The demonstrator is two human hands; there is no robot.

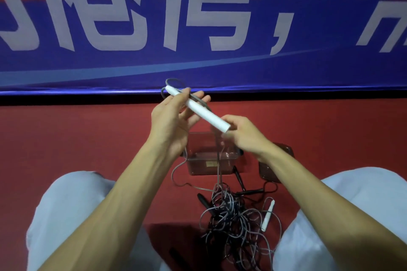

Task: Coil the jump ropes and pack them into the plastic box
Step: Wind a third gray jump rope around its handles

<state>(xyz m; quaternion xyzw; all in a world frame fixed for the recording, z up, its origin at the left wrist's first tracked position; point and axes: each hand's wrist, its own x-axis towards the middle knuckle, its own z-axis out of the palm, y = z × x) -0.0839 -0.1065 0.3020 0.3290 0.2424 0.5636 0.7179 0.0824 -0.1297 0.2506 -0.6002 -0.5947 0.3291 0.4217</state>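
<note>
Knees (66, 215) in pale, smooth cloth sit at 7 and 5 o'clock, w/ bare forearms reaching fwd between them. Floor (88, 138) is matte red, slightly grainy. At 12 o'clock it meets a glossy blue banner (308, 28) w/ big white characters and orange-red stripes, plus a black strip along its bottom edge.

Left hand (174, 116) is raised at centre, fingers nearly straight, thumb pinning a white handle (198, 110) against them. Handle is a smooth, slim cylinder, tilted from 10 to 4 o'clock. Right hand (242, 134) has its fingers curled onto the handle's butt end; some blur there, so exact grip is unclear. Grey rope (174, 82), thin and round, loops by the handle's tip, then hangs down past the box to the floor.

Plastic box (209, 168) is clear, rectangular w/ rounded corners, open-topped, on the floor just under the hands. Tinted see-through lid (269, 171) lies at its 3 o'clock, partly behind the right forearm.

Rope pile (231, 220) lies at the box's 6 o'clock: grey and black cords in a loose tangle, w/ black handles (239, 177) poking out and a second white handle (267, 215) at its 3 o'clock edge.
</note>
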